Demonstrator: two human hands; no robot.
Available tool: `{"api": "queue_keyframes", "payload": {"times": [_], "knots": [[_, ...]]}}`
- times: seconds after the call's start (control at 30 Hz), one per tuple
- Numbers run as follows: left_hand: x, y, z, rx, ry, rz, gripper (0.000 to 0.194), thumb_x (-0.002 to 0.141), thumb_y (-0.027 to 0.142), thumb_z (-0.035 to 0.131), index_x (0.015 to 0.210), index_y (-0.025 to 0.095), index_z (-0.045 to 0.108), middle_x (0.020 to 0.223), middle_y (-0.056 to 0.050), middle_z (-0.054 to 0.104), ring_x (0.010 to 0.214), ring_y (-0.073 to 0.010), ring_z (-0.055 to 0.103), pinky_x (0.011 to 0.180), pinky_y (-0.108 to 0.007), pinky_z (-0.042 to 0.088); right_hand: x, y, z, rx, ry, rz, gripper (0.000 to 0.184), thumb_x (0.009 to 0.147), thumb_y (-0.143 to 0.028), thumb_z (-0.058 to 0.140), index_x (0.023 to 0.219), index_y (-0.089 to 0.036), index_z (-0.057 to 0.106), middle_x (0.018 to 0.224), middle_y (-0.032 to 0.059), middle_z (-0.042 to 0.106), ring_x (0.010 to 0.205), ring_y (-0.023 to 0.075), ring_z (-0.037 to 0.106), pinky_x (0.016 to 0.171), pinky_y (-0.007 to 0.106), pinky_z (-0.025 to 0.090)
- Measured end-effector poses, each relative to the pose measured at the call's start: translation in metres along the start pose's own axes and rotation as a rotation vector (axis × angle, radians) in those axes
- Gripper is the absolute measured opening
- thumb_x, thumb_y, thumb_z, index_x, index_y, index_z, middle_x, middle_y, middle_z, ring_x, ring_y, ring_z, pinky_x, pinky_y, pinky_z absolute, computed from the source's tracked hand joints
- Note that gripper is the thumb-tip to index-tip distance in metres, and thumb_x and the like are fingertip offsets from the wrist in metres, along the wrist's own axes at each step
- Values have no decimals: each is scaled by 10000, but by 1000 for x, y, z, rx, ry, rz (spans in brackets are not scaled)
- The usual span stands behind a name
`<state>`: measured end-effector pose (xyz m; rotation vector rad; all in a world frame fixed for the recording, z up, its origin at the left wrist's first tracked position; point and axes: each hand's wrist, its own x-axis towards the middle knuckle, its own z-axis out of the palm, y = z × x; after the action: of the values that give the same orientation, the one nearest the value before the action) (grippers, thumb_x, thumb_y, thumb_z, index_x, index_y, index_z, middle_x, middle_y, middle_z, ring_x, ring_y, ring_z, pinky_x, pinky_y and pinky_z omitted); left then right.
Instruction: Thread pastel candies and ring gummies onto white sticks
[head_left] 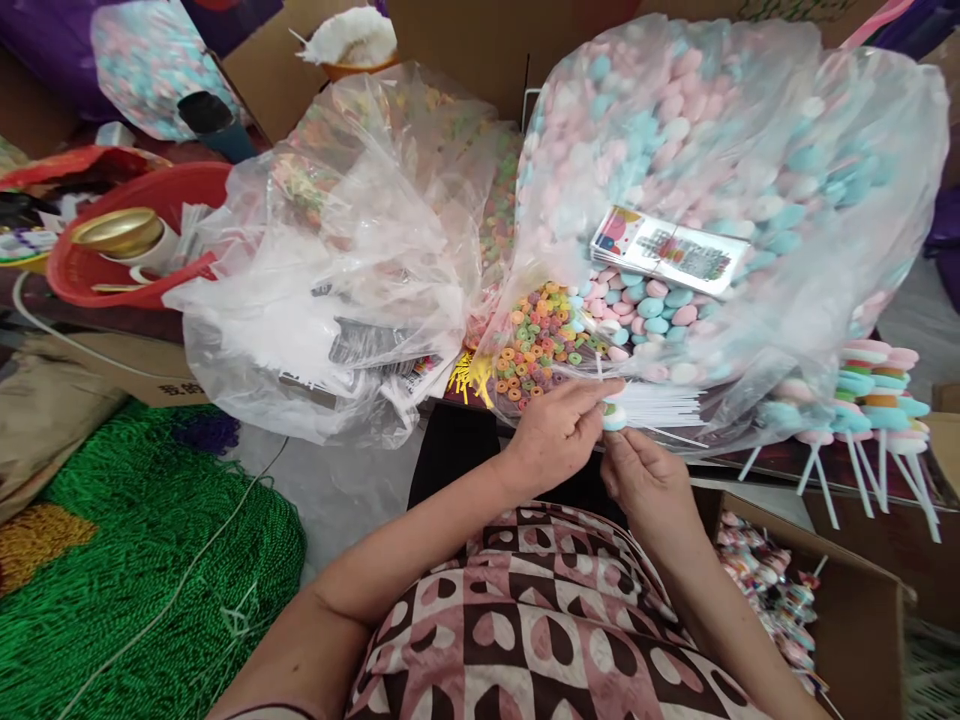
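Observation:
Between my two hands is a small marshmallow lollipop (614, 417), with a pale blue disc and a bit of green showing and a white stick tip poking up above. My left hand (555, 437) pinches it from the left, its fingers covering most of the upper part. From below, my right hand (646, 478) closes its thumb and fingers at the lower disc; what lies inside that grip is hidden. Just beyond them are colourful ring candies (536, 345), pink and blue marshmallow discs (652, 305) and a pile of white sticks (660, 404).
Finished lollipops (870, 400) overhang the table's right edge. A carton (862, 625) of wrapped sweets stands below right. A banded card stack (670, 250) lies on the big marshmallow bag (750, 130). At left are a red basin (82, 275) and green cord (187, 560).

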<state>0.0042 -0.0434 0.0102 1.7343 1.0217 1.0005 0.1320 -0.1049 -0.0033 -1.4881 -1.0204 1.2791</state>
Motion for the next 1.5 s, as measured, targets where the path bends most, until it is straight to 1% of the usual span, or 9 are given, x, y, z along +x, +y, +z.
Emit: {"api": "queue_keyframes", "payload": {"times": [0.17, 0.27, 0.43, 0.67, 0.87, 1.03, 1.2, 1.37, 1.5], "knots": [[13, -1, -26, 18, -10, -28, 401, 943, 265, 449, 1319, 251, 589, 1196, -60, 699, 1087, -190, 640, 954, -307, 476, 8, -1, -7, 230, -19, 62, 308, 842, -501, 646, 862, -194, 622, 491, -70, 427, 399, 64, 319, 390, 210, 193], [33, -12, -43, 402, 73, 29, 341, 937, 245, 457, 1203, 214, 669, 1086, -89, 711, 1066, -236, 620, 989, -373, 431, 7, -12, -11, 263, 23, 68, 313, 813, -494, 676, 858, -187, 642, 492, -62, 429, 414, 66, 315, 391, 210, 181], [60, -29, -49, 1051, -125, 103, 311, 883, 110, 450, 1059, 144, 704, 1032, -143, 668, 1011, -310, 567, 960, -481, 374, 4, -18, -10, 268, 40, 71, 329, 799, -516, 672, 827, -190, 635, 489, -58, 420, 415, 72, 293, 384, 218, 170], [52, -34, -51, 1136, -154, 185, 249, 910, 120, 418, 942, 166, 661, 974, -115, 674, 968, -278, 553, 947, -446, 355, 3, -12, -19, 205, 86, 65, 331, 817, -538, 633, 834, -208, 618, 516, -61, 403, 425, 83, 281, 403, 235, 163], [55, -42, -50, 1062, -144, 209, 251, 914, 140, 415, 934, 177, 663, 954, -121, 682, 964, -279, 563, 958, -443, 347, 56, -22, -11, -424, 210, -280, 353, 860, -452, 579, 617, -204, 522, 584, -12, 507, 574, 128, 431, 553, 264, 315], [52, -43, -52, 1091, -121, 231, 193, 901, 157, 468, 910, 174, 659, 950, -112, 686, 971, -274, 580, 964, -428, 373, 109, -20, 10, -909, 165, -422, 183, 853, -266, 515, 747, -181, 638, 777, 88, 651, 741, 212, 552, 643, 312, 351], [45, -37, -57, 821, -49, 166, 135, 885, 216, 535, 893, 180, 666, 928, -86, 703, 963, -254, 591, 960, -404, 396, 111, -8, 13, -920, 151, -377, 230, 853, -319, 521, 821, -157, 681, 842, 111, 672, 747, 227, 564, 638, 324, 354], [37, -24, -55, 175, 161, -86, 113, 847, 299, 607, 847, 213, 681, 899, -38, 703, 897, -198, 607, 871, -342, 445, 97, -11, 3, -403, 189, -283, 224, 791, -392, 600, 771, -180, 670, 701, 5, 616, 648, 153, 508, 623, 286, 367], [33, -17, -43, -302, 189, -265, 189, 745, 361, 723, 789, 186, 666, 791, -7, 676, 728, -131, 590, 713, -271, 454, 80, -25, 6, 66, 140, -153, 264, 741, -440, 688, 813, -190, 642, 635, -35, 537, 458, 74, 312, 451, 251, 240]]}}
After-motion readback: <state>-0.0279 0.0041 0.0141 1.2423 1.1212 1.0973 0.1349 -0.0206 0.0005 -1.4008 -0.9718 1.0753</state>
